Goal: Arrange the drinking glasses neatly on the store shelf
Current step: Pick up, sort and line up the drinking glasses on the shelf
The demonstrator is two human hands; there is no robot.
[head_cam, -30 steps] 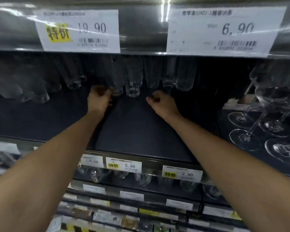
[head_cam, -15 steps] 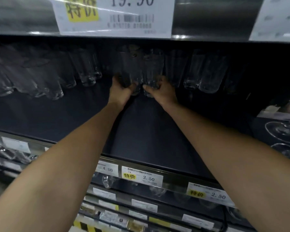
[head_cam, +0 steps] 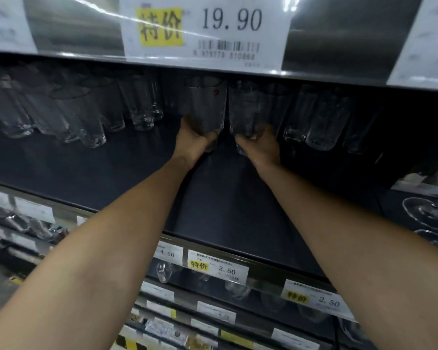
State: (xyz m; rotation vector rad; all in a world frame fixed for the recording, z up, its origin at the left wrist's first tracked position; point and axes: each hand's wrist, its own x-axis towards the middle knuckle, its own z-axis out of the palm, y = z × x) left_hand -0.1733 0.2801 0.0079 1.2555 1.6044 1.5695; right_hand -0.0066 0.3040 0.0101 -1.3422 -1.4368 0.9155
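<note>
While both arms reach deep over the dark matte shelf board (head_cam: 111, 173), each hand grips one tall clear drinking glass near its base. The left hand (head_cam: 192, 141) has its fingers curled around the lower part of the left tall glass (head_cam: 205, 107). The right hand (head_cam: 259, 145) wraps the foot of the right tall glass (head_cam: 245, 107) in the same way. These two glasses stand upright side by side at the back of the shelf, with only a thin dark gap between them. Their rims sit close under the edge of the grey metal shelf above, which carries a white price label (head_cam: 205, 29) reading 19.90.

To the left, a cluster of matching clear tumblers (head_cam: 86, 117) spreads along the back, and a short gap separates it from the left glass. To the right, more clear tumblers (head_cam: 324, 120) stand just beside the right hand. Bare board runs from the hands to the front edge, where small white price tags (head_cam: 218, 267) hang. Stemmed wine glasses (head_cam: 427, 213) sit at the far right, well apart.
</note>
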